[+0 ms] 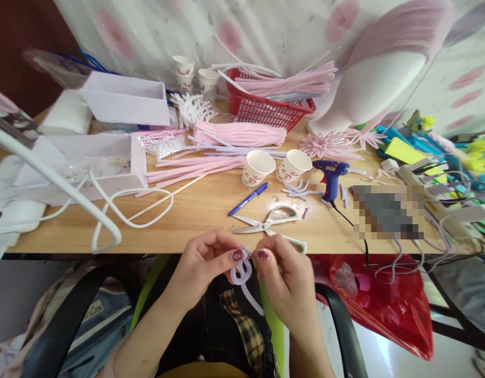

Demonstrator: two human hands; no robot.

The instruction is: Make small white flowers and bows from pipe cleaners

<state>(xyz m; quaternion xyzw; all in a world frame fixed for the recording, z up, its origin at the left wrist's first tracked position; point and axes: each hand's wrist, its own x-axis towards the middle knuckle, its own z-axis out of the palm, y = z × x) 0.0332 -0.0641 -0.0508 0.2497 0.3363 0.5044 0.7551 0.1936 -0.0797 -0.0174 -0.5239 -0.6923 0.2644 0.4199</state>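
My left hand [205, 265] and my right hand [284, 273] meet just below the table's front edge, over my lap. Both pinch a pale lilac pipe cleaner [242, 273] that is bent into loops, with its tail hanging down toward my right wrist. The fingers of each hand are closed on it. A pair of scissors [271, 221] with light green handles lies open on the wooden table [203, 210] right above my hands. A blue pen [248, 199] lies a little further back.
Two paper cups [258, 167] and a blue glue gun [329, 176] stand mid-table. Bundles of pink pipe cleaners [238, 134] lie behind, with a red basket [271, 107], white boxes [124, 100] at left, a foam head [368, 84] and a red bag [388, 304] at right.
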